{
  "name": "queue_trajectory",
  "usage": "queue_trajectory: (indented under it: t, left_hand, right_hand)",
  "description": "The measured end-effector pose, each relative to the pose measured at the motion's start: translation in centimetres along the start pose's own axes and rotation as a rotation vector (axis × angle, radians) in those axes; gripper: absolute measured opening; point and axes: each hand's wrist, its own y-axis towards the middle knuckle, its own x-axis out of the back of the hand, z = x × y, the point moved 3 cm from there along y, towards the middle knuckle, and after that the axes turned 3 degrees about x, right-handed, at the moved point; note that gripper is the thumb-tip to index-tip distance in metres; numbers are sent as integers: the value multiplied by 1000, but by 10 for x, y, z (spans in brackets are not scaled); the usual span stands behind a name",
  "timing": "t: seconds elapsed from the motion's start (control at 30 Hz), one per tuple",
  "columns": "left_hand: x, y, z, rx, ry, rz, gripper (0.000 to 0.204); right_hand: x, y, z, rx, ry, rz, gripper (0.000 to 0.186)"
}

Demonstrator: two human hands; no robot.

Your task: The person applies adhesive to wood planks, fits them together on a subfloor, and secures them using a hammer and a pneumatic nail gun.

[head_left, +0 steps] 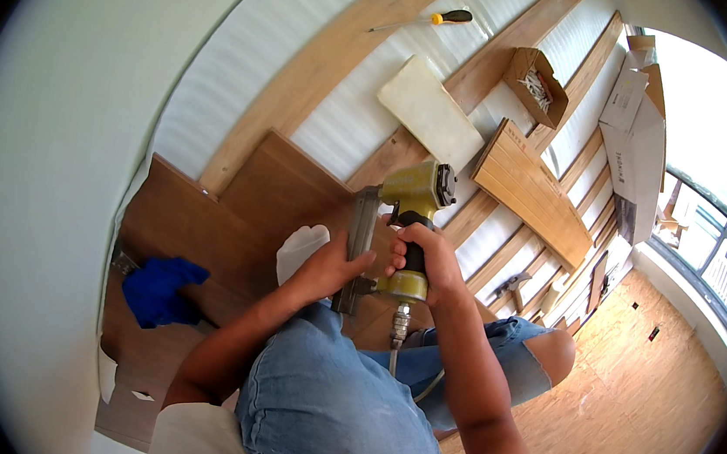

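A yellow-green air nail gun point(409, 189) is held in front of my knees, its dark grey magazine running along its left side. The black grip is wrapped by my right hand point(432, 256), with the fingers curled round it. Against the magazine, my left hand point(330, 269) is closed, its thumb lying across the front and part of the fingers hidden behind. From the gun's lower end, a metal coupling point(401, 322) joins a thin hose point(393, 361) that passes over my jeans. Beside my left hand lies a white object point(295, 251) whose kind I cannot make out.
Brown floorboards point(244, 189) meet wooden battens point(328, 44) over white foam sheeting. A screwdriver point(436, 17), a pale rectangular block point(432, 107), an open small carton point(536, 86), stacked planks point(533, 191) and a hammer point(514, 285) lie ahead. A blue cloth point(160, 292) is near the left wall.
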Motion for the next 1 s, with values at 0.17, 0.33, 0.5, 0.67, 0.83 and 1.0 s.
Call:
queue_trajectory:
  t: [0.17, 0.33, 0.5, 0.67, 0.83, 1.0]
  left_hand:
    - [-6, 12, 15, -4, -117, 117, 35]
    - [-19, 12, 8, 46, -171, 118, 31]
    - [-26, 16, 16, 69, -112, 204, 27]
    - [-34, 24, 28, -16, -151, 208, 23]
    - [-41, 24, 31, 98, -53, 211, 22]
    - [-51, 18, -18, 309, 69, 292, 29]
  right_hand:
    - [4, 5, 6, -35, -14, 20, 31]
    - [22, 3, 4, -55, 54, 5, 26]
    - [33, -1, -4, -25, 78, 14, 26]
    - [42, -3, -8, -14, 50, 36, 15]
    - [53, -2, -12, -3, 30, 52, 18]
    - [81, -13, -12, 13, 55, 62, 17]
